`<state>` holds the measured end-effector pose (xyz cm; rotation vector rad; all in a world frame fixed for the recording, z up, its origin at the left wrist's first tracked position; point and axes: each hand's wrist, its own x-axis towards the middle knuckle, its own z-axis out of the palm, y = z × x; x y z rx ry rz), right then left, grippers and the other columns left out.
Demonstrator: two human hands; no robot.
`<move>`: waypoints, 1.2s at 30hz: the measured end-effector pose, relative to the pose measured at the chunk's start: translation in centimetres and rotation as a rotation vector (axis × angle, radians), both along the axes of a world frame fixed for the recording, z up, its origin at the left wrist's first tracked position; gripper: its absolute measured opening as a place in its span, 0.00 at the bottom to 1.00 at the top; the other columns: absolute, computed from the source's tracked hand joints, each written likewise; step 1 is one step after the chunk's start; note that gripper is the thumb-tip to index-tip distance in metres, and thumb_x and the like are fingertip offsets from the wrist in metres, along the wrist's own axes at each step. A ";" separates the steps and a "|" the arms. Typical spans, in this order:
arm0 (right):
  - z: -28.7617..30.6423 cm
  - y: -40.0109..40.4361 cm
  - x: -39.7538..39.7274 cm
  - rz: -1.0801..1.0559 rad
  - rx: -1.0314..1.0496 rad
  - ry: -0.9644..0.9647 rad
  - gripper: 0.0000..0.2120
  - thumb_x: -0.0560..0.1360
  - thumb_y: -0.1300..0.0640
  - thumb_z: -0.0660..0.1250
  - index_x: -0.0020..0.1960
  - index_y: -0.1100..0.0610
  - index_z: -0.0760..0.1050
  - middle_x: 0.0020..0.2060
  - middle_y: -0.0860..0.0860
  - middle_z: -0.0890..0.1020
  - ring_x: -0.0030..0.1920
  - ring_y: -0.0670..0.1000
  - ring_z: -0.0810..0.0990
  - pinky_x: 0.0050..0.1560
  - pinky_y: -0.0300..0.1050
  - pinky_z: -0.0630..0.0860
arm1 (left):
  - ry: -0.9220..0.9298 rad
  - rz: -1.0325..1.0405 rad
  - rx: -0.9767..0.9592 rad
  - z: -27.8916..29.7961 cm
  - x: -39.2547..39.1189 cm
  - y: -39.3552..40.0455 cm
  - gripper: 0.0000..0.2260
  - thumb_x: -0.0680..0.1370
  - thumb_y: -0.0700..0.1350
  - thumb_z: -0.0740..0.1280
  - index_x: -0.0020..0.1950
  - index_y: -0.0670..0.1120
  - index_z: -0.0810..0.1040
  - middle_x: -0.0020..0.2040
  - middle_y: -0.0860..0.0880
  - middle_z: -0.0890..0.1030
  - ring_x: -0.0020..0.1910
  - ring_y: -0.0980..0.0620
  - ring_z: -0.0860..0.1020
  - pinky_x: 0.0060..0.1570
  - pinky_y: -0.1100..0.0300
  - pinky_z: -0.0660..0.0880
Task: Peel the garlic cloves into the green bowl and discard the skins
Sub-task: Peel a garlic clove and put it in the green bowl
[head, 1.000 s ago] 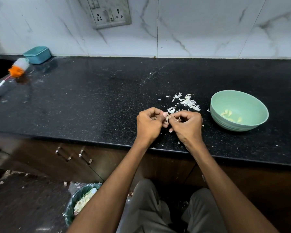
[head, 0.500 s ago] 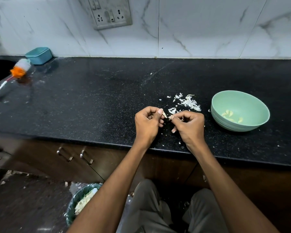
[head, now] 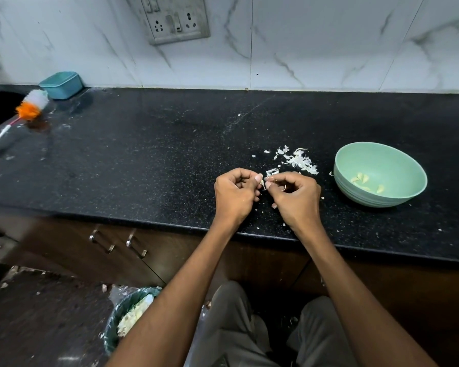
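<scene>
Closest in, both hands meet over the front part of the surface (head: 143, 160). The left hand (head: 235, 193) has its fingers (head: 258, 178) curled in, pinching the garlic clove (head: 262, 183); the right hand (head: 294, 197) pinches at the same clove from the other side, its fingers touching the clove's tip. To peel well, hold the clove steady and pull the papery skin away in strips (small tugs tear less). Just beyond the fingertips lie the loose skins (head: 298, 160). Further right of the fingers, well apart, the green bowl (head: 408, 165) holds the peeled cloves (head: 365, 181).
</scene>
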<state>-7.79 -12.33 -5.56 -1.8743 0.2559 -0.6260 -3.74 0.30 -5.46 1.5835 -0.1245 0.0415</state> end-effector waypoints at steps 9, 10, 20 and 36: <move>0.0 0.0 -0.2 0.051 -0.089 -0.074 0.03 0.72 0.60 0.77 0.40 0.53 0.87 0.34 0.45 0.85 0.28 0.48 0.80 0.33 0.42 0.77 | -0.017 0.026 0.084 0.0 -0.1 -0.1 0.05 0.78 0.38 0.72 0.44 0.38 0.83 0.35 0.43 0.84 0.30 0.55 0.80 0.32 0.59 0.80; 0.0 -0.1 -0.3 0.053 -0.095 -0.073 0.03 0.73 0.60 0.78 0.41 0.54 0.87 0.34 0.45 0.84 0.28 0.47 0.80 0.32 0.40 0.76 | -0.014 0.024 0.088 0.0 -0.1 -0.1 0.05 0.78 0.38 0.72 0.44 0.38 0.83 0.35 0.42 0.84 0.30 0.55 0.80 0.32 0.59 0.80; -0.1 -0.3 -0.3 0.048 -0.114 -0.061 0.03 0.71 0.61 0.77 0.40 0.56 0.88 0.32 0.48 0.85 0.27 0.49 0.80 0.29 0.37 0.73 | -0.009 -0.025 0.093 -0.2 -0.1 -0.3 0.06 0.79 0.36 0.71 0.42 0.40 0.83 0.35 0.44 0.84 0.31 0.55 0.80 0.33 0.61 0.79; -0.2 -0.4 0.1 0.045 0.138 -0.019 0.05 0.72 0.63 0.76 0.39 0.55 0.86 0.33 0.50 0.86 0.25 0.54 0.82 0.27 0.44 0.76 | -0.005 -0.148 -0.037 0.2 -0.1 0.0 0.06 0.80 0.33 0.69 0.45 0.40 0.83 0.38 0.45 0.84 0.34 0.53 0.78 0.36 0.62 0.79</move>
